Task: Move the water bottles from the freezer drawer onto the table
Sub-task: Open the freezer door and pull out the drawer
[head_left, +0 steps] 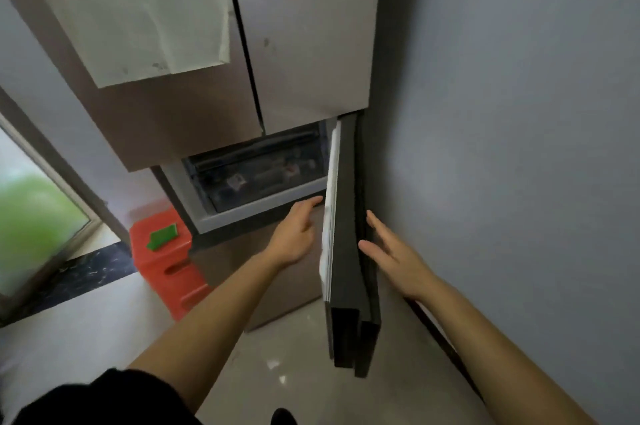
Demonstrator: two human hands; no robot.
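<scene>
freezer drawer (256, 178) sits under the upper doors (294, 53), lower door (348, 251) swung out on its right, stool (173, 272) off left

The fridge doors (304, 53) are bronze-brown with milky white film (138, 8) on them, the freezer drawer (256, 178) is smoky grey, and the open lower door (346, 268) is dark grey with a white seal (329, 216). The stool (173, 272) is orange-red with a bright green piece (162, 236) on top. The wall (519, 112) is pale grey, the floor (304, 390) cream, and the threshold strip (97, 268) black with white flecks.
</scene>
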